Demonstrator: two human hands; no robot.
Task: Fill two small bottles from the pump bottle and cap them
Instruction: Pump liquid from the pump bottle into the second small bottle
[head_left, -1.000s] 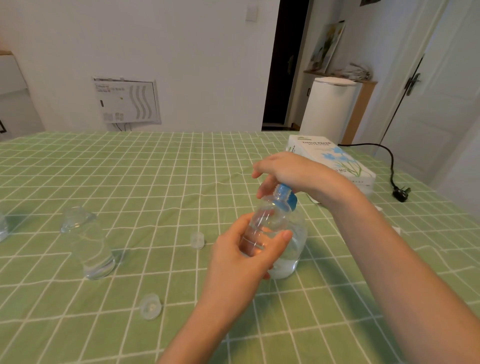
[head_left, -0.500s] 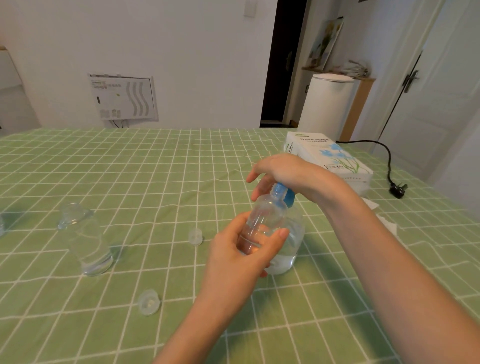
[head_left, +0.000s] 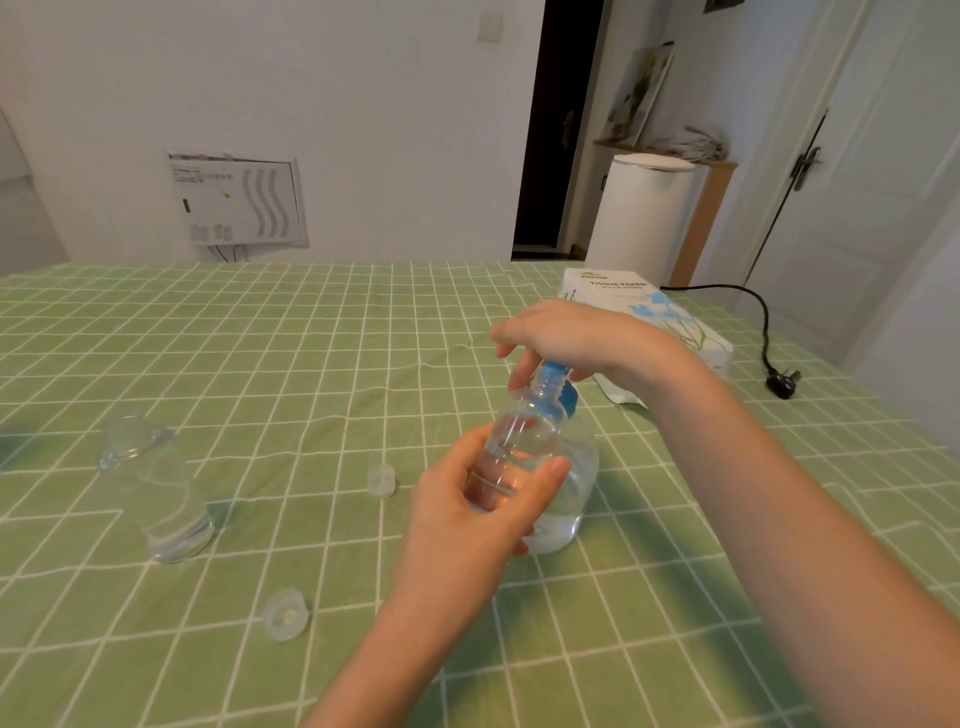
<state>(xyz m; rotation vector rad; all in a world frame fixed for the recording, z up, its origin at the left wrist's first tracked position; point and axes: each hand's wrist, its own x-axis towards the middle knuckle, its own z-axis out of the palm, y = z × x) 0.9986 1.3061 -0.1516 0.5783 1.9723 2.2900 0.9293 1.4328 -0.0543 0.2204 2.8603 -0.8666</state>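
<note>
My left hand (head_left: 462, 525) grips a small clear bottle (head_left: 522, 439), tilted so its open neck sits right under the blue pump head (head_left: 562, 396). My right hand (head_left: 576, 338) rests on top of that pump head, fingers curled down over it. The pump bottle (head_left: 579, 488) stands on the cloth just behind the small bottle, with clear liquid in its lower part. A second small clear bottle (head_left: 163, 499) stands open at the left with a little liquid at the bottom. Two clear caps lie loose: one cap (head_left: 381, 479) mid-table, the other cap (head_left: 284, 614) nearer me.
A green checked tablecloth (head_left: 260, 364) covers the table. A white tissue box (head_left: 649, 306) lies behind my right hand at the back right. A black power cord and plug (head_left: 782, 384) lie at the right edge. A white bin (head_left: 644, 213) stands beyond the table.
My hands and both bottles keep nearly the same pose. My right fingers have spread a little over the pump head. The view has shifted slightly.
</note>
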